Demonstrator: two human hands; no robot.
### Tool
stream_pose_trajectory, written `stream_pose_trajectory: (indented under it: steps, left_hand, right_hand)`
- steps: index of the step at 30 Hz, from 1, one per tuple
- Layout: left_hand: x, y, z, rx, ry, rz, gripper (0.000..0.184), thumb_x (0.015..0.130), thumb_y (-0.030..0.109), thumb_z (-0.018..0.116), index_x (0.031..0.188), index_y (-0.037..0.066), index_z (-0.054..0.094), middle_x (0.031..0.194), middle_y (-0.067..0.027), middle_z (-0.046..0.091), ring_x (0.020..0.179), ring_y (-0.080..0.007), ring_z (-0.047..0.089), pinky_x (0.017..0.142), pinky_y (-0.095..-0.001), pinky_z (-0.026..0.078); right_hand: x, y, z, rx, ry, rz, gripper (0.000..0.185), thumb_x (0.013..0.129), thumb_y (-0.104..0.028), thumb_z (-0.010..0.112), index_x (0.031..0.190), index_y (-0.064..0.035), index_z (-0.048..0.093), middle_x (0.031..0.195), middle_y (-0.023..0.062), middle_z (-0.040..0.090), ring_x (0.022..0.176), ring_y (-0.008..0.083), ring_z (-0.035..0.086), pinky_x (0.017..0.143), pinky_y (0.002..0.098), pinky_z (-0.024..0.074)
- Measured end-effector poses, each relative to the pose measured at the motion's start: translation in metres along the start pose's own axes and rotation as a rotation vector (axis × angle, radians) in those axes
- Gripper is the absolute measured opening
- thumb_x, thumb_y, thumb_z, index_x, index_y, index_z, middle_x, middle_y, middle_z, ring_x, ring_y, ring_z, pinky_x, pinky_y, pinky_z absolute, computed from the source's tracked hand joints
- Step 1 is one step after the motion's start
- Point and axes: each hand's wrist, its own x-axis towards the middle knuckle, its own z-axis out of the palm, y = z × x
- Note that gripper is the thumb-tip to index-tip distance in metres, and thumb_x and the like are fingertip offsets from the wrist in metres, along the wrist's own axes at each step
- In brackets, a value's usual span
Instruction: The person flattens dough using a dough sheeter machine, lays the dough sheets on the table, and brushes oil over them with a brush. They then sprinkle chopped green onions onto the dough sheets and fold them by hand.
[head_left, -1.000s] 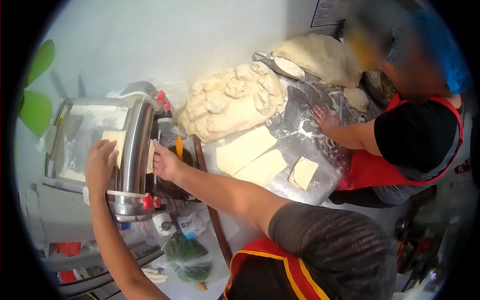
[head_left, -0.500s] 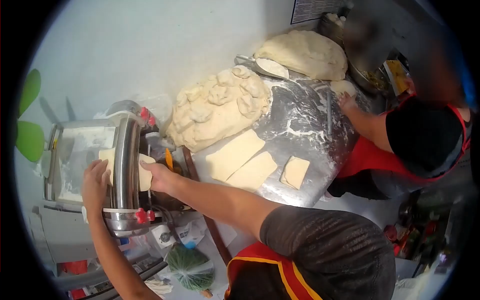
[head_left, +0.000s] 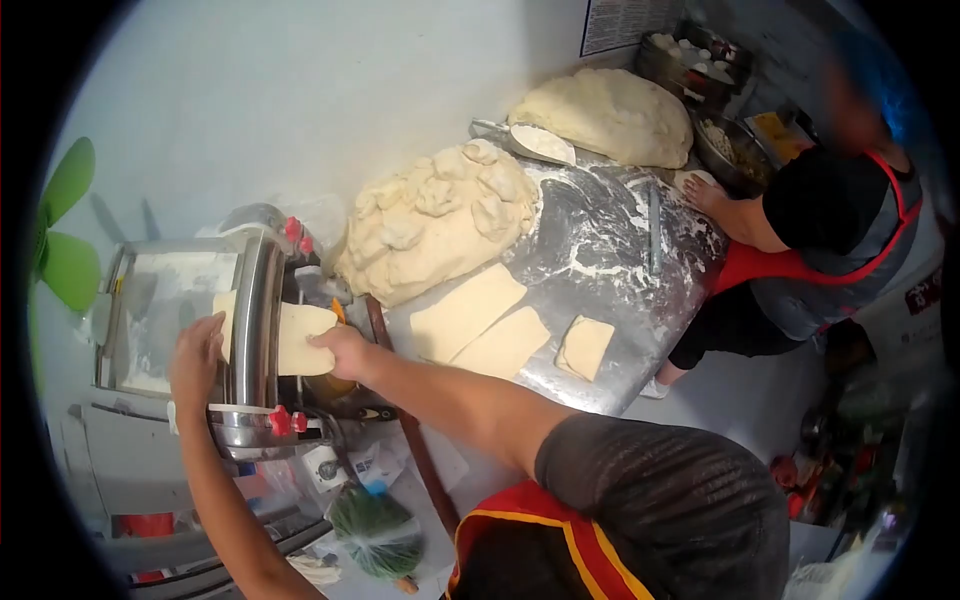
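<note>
A pale dough sheet [head_left: 303, 338] passes through the steel roller [head_left: 262, 325] of a dough-sheeting machine. My right hand [head_left: 343, 353] pinches the sheet's right edge where it comes out. On the roller's other side, my left hand [head_left: 197, 362] lies with its fingers stretched beside the short dough end [head_left: 226, 308], its fingertips at or against it. A floured metal tray [head_left: 180, 280] sits under that hand. Two flat dough sheets [head_left: 470, 310] and a folded dough piece [head_left: 585, 348] lie on the metal table [head_left: 620, 240].
A lumpy dough mound [head_left: 430, 220] and a larger smooth one [head_left: 605, 115] rest along the wall, with a flour scoop [head_left: 540, 142] between them. A co-worker [head_left: 830, 220] presses dough at the table's far end. A green fan [head_left: 70, 225] stands left; a bag of greens [head_left: 375, 530] sits below.
My right hand has moved right, and more of the dough sheet shows on its side of the roller. My left hand stays near the feed side. The co-worker has leaned back.
</note>
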Motion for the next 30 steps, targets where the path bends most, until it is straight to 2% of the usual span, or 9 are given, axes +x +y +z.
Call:
stream_pose_trajectory:
  steps: [10,14,17,18,21,23,25,28,30]
  left_hand:
    - [0.002,-0.012,0.004,-0.057,-0.068,0.012,0.027,0.083,0.014,0.055,0.11,0.014,0.062,0.11,-0.0092,0.06,0.102,-0.0278,0.053,0.088,-0.0358,0.042]
    - [-0.001,-0.029,0.014,0.05,0.227,0.139,0.032,0.085,0.014,0.055,0.118,0.012,0.056,0.119,-0.0117,0.054,0.108,-0.0307,0.049,0.093,-0.0378,0.039]
    - [-0.004,0.003,-0.001,0.039,0.444,0.087,0.033,0.085,0.014,0.056,0.118,0.01,0.055,0.118,-0.0144,0.054,0.11,-0.0339,0.046,0.094,-0.0388,0.037]
    - [-0.009,0.024,-0.009,-0.021,0.517,0.126,0.031,0.086,0.017,0.056,0.116,0.008,0.056,0.112,-0.0134,0.057,0.105,-0.0289,0.052,0.092,-0.0363,0.039]
    - [-0.046,0.101,-0.027,-0.922,-0.063,-0.237,0.03,0.088,0.021,0.055,0.114,0.004,0.057,0.106,-0.0079,0.061,0.097,-0.0194,0.056,0.086,-0.0317,0.043]
    - [-0.067,0.12,-0.003,-0.909,-0.457,0.055,0.032,0.09,0.023,0.054,0.113,0.001,0.057,0.101,-0.0045,0.062,0.09,-0.0126,0.056,0.081,-0.0277,0.044]
    - [-0.082,0.135,0.043,-1.01,-0.804,0.125,0.032,0.09,0.021,0.053,0.114,0.0,0.056,0.102,-0.0048,0.061,0.091,-0.0123,0.056,0.081,-0.0266,0.045]
    - [-0.092,0.116,0.143,-1.113,-0.809,-0.152,0.034,0.091,0.02,0.049,0.118,0.0,0.053,0.105,-0.0076,0.061,0.093,-0.0153,0.058,0.081,-0.0286,0.047]
    - [-0.078,0.107,0.177,-1.579,-0.54,-0.584,0.038,0.092,0.021,0.046,0.123,0.0,0.049,0.114,-0.0105,0.057,0.103,-0.0198,0.055,0.088,-0.0323,0.045]
  right_hand:
    - [-0.043,-0.024,0.025,-0.165,0.283,-0.048,0.035,0.081,0.002,0.054,0.116,0.0033,0.05,0.11,0.0174,0.057,0.099,0.0305,0.058,0.089,0.0445,0.0463]
    - [-0.039,-0.032,0.01,-0.234,0.353,-0.044,0.035,0.079,0.005,0.054,0.114,0.0022,0.05,0.106,0.0183,0.058,0.091,0.0325,0.06,0.08,0.0467,0.0504]
    - [-0.043,-0.038,0.01,-0.202,0.328,-0.049,0.035,0.079,0.006,0.054,0.113,0.0028,0.049,0.103,0.0185,0.057,0.089,0.0327,0.06,0.078,0.0468,0.0508]
    - [-0.043,-0.04,0.008,-0.203,0.338,-0.047,0.035,0.079,0.006,0.054,0.113,0.0029,0.048,0.103,0.0184,0.057,0.089,0.0327,0.06,0.078,0.0472,0.0507]
    - [-0.047,-0.048,0.006,-0.212,0.365,-0.029,0.036,0.078,0.007,0.054,0.113,0.0023,0.048,0.104,0.0185,0.057,0.09,0.0328,0.06,0.079,0.0481,0.05]
    - [-0.051,-0.055,0.012,-0.241,0.401,0.002,0.037,0.077,0.007,0.054,0.113,0.0021,0.048,0.106,0.0191,0.057,0.09,0.033,0.06,0.08,0.0477,0.0499]
    - [-0.064,-0.062,0.032,-0.209,0.393,-0.005,0.038,0.077,0.008,0.054,0.114,0.002,0.048,0.105,0.0192,0.057,0.089,0.0324,0.06,0.078,0.0476,0.0501]
    - [-0.064,-0.067,0.027,-0.271,0.408,-0.033,0.039,0.076,0.007,0.055,0.115,0.0029,0.049,0.104,0.0182,0.058,0.088,0.0308,0.06,0.076,0.0464,0.0504]
    - [-0.061,-0.072,0.009,-0.335,0.375,-0.05,0.039,0.075,0.005,0.056,0.114,0.004,0.05,0.102,0.0169,0.059,0.087,0.0294,0.06,0.076,0.0442,0.0503]
